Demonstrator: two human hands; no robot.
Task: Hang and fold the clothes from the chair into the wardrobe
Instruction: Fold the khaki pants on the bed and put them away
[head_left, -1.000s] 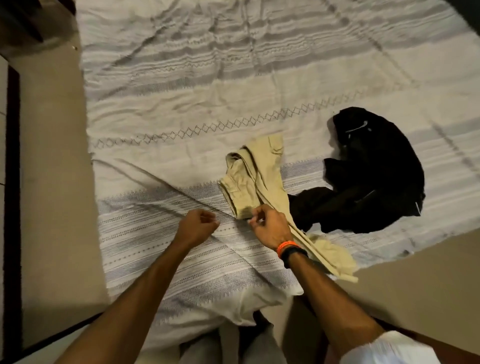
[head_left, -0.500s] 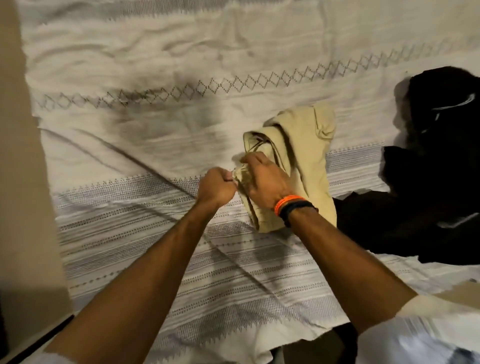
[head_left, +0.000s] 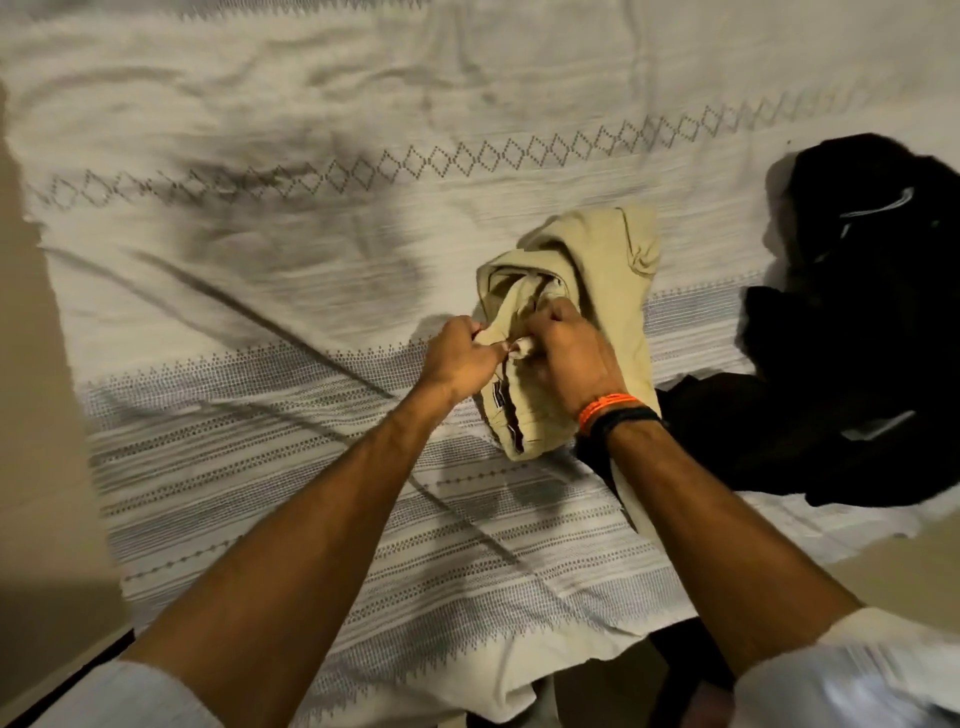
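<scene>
- gripping the waistband edge of the khaki trousers (head_left: 597, 291), the left hand (head_left: 460, 361) has its fingers curled tight into the beige cloth at the garment's left side.
- the right hand (head_left: 569, 358) has its fingers curled into the same bunched edge, just beside the left hand, and a small white tab (head_left: 521, 347) of fabric shows between the two.
- the khaki trousers lie crumpled on the bedspread (head_left: 260, 312), right of centre, with a dark inner seam showing along the near side.
- an orange band (head_left: 605, 407) and a black band (head_left: 623, 418) circle the right wrist, which lies over the near corner of the trousers.
- a heap of black clothing (head_left: 852, 332) lies on the bedspread just to the right of the trousers, touching them near the right wrist.
- the bedspread is white with grey woven stripes and a row of diamond shapes, creased in long folds.
- white sleeves (head_left: 841, 670) show at both lower corners.
- a beige floor (head_left: 36, 415) runs along the left of the bedspread.
</scene>
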